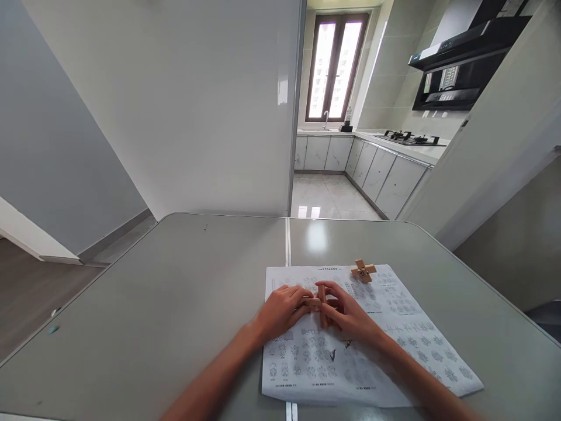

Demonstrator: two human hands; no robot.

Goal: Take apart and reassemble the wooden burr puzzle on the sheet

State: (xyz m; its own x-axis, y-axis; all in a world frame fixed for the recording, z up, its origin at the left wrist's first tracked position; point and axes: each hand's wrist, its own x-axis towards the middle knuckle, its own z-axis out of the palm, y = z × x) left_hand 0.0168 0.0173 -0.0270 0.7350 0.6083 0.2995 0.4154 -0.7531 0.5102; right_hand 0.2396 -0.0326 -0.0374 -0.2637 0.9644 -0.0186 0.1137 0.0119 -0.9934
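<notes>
On the grey table [175, 304] lies a printed sheet [394, 327], and over it the left hand [280, 310] and right hand [350, 316] pinch a small wooden puzzle [322, 304], whose pieces could slip apart if either grip loosens.

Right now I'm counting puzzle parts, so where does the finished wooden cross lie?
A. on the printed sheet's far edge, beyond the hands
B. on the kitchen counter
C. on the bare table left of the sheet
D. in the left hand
A: the wooden cross rests on the printed sheet near its far edge, apart from both hands.
</notes>
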